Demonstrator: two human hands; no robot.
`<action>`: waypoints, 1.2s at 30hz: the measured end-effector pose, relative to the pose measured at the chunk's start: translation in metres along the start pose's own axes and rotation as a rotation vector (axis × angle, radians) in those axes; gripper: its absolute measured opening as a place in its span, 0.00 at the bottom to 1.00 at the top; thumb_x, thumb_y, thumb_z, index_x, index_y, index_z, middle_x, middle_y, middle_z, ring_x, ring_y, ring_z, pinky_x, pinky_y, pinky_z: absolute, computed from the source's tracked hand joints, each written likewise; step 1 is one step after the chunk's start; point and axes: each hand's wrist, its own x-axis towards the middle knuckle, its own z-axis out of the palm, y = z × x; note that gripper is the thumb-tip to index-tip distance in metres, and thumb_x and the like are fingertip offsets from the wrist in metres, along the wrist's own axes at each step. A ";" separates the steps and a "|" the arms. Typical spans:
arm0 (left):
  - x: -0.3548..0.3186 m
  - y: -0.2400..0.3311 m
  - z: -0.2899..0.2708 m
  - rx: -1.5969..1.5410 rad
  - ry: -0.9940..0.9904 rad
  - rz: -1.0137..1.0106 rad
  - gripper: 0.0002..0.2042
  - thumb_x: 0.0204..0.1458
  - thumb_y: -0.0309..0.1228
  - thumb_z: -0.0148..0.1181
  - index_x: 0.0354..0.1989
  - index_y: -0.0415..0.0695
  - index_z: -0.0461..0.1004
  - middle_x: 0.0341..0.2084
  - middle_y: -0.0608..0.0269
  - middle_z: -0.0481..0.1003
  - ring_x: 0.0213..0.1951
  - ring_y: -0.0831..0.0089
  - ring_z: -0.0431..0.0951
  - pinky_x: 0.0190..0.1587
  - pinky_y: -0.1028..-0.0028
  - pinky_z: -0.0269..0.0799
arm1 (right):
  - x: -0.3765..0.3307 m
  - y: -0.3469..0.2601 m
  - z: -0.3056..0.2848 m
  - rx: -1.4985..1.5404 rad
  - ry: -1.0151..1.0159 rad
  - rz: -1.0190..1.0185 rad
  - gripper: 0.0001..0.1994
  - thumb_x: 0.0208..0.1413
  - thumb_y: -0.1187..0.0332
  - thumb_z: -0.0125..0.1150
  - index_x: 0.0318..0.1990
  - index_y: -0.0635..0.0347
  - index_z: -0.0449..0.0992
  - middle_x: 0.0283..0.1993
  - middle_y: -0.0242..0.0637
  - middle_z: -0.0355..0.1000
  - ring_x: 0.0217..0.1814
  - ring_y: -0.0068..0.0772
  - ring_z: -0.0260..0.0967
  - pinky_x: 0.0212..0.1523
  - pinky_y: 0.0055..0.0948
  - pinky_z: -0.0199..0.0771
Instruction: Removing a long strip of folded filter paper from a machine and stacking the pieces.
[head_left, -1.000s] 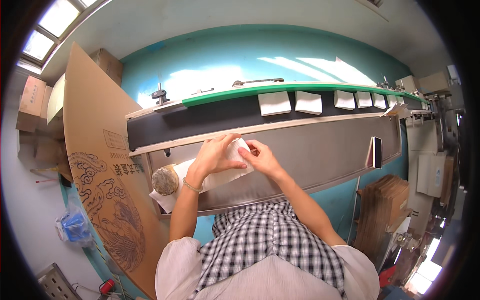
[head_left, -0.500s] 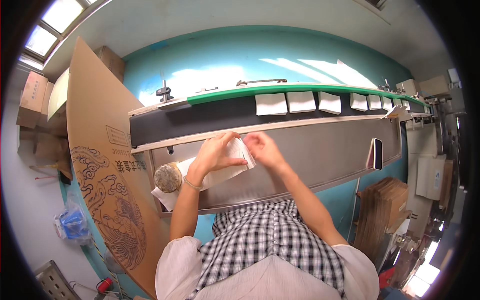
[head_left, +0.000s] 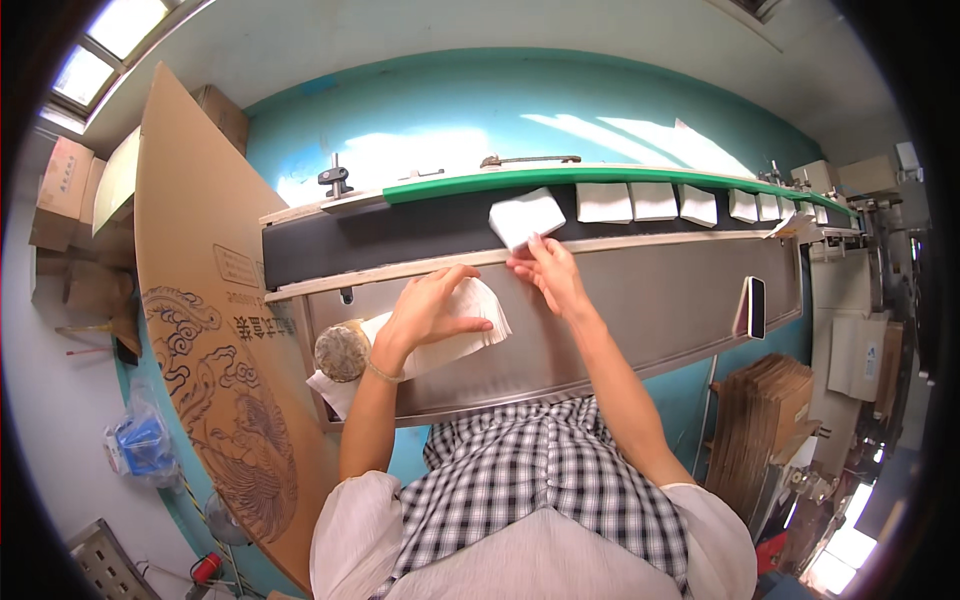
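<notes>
My left hand (head_left: pixel 428 312) rests over a long row of folded white tissues (head_left: pixel 475 312) on the metal tray, its thumb and fingers curved around the row near its right end. A round, mottled, jar-like object (head_left: pixel 342 353) stands at the row's left end, beside my wrist. Farther up, my right hand (head_left: pixel 552 277) pinches the near corner of a small stack of folded white tissues (head_left: pixel 528 217). That stack sits tilted at the black conveyor belt (head_left: pixel 400 235), left of several similar white stacks (head_left: pixel 654 201) lined along the green guide rail.
A smartphone (head_left: pixel 755 308) leans at the right end of the metal tray (head_left: pixel 640 295). A large printed cardboard sheet (head_left: pixel 215 330) stands on the left. Flattened cartons (head_left: pixel 755 410) are piled at the lower right. Metal clamps (head_left: pixel 336 178) hold the rail behind the belt.
My right hand has moved from the row's right end up to the belt, carrying a small tissue stack. Stacks on the belt have shifted right. My left hand stays on the row.
</notes>
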 end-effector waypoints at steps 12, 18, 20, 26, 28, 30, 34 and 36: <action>-0.013 -0.017 -0.001 0.076 0.057 0.045 0.37 0.38 0.53 0.75 0.57 0.49 0.72 0.50 0.51 0.78 0.50 0.52 0.78 0.51 0.60 0.74 | -0.049 0.022 0.018 -0.375 -0.221 0.134 0.15 0.64 0.63 0.62 0.51 0.66 0.76 0.43 0.34 0.78 0.39 0.21 0.74 0.40 0.25 0.76; -0.011 -0.008 -0.004 0.038 0.051 0.031 0.34 0.39 0.53 0.75 0.53 0.49 0.73 0.47 0.51 0.78 0.49 0.51 0.79 0.50 0.59 0.74 | 0.001 0.008 0.012 0.025 0.083 0.002 0.15 0.66 0.65 0.58 0.53 0.65 0.70 0.39 0.35 0.76 0.37 0.26 0.76 0.37 0.24 0.78; -0.011 -0.014 -0.004 0.014 0.046 0.023 0.34 0.38 0.53 0.76 0.53 0.49 0.73 0.47 0.51 0.78 0.49 0.50 0.78 0.50 0.59 0.75 | -0.017 0.028 0.020 -0.284 -0.086 -0.098 0.17 0.66 0.58 0.59 0.52 0.62 0.73 0.37 0.34 0.76 0.34 0.22 0.74 0.35 0.24 0.76; -0.020 -0.014 -0.010 0.006 0.039 0.063 0.36 0.37 0.53 0.76 0.55 0.49 0.72 0.53 0.57 0.76 0.53 0.57 0.77 0.54 0.57 0.68 | -0.059 0.045 0.046 -0.480 -0.263 -0.102 0.18 0.65 0.58 0.60 0.53 0.64 0.76 0.42 0.35 0.77 0.41 0.21 0.73 0.43 0.23 0.75; -0.023 -0.017 -0.009 0.004 0.025 0.039 0.36 0.37 0.52 0.76 0.55 0.50 0.72 0.52 0.58 0.77 0.53 0.58 0.77 0.55 0.57 0.67 | -0.056 0.038 0.035 -0.055 -0.244 0.197 0.18 0.65 0.58 0.61 0.51 0.66 0.77 0.41 0.34 0.77 0.45 0.21 0.73 0.46 0.23 0.73; -0.023 -0.019 -0.008 0.000 0.004 -0.003 0.34 0.38 0.52 0.75 0.54 0.50 0.72 0.50 0.60 0.77 0.52 0.58 0.76 0.55 0.57 0.66 | -0.048 0.043 0.020 -0.233 -0.265 0.100 0.18 0.64 0.59 0.62 0.51 0.67 0.76 0.42 0.35 0.78 0.44 0.21 0.74 0.44 0.25 0.75; -0.021 -0.014 -0.010 -0.008 0.007 0.003 0.32 0.38 0.51 0.75 0.52 0.50 0.73 0.47 0.60 0.78 0.49 0.58 0.78 0.52 0.59 0.69 | -0.020 0.025 0.010 -0.303 -0.208 0.007 0.17 0.63 0.64 0.62 0.52 0.68 0.73 0.43 0.38 0.78 0.40 0.23 0.76 0.37 0.25 0.77; -0.019 -0.009 -0.010 0.026 0.069 0.055 0.31 0.38 0.48 0.77 0.50 0.47 0.74 0.45 0.53 0.79 0.47 0.52 0.79 0.49 0.61 0.75 | -0.002 0.008 0.012 0.015 -0.059 0.018 0.17 0.64 0.63 0.62 0.52 0.68 0.72 0.42 0.37 0.77 0.39 0.25 0.77 0.36 0.24 0.77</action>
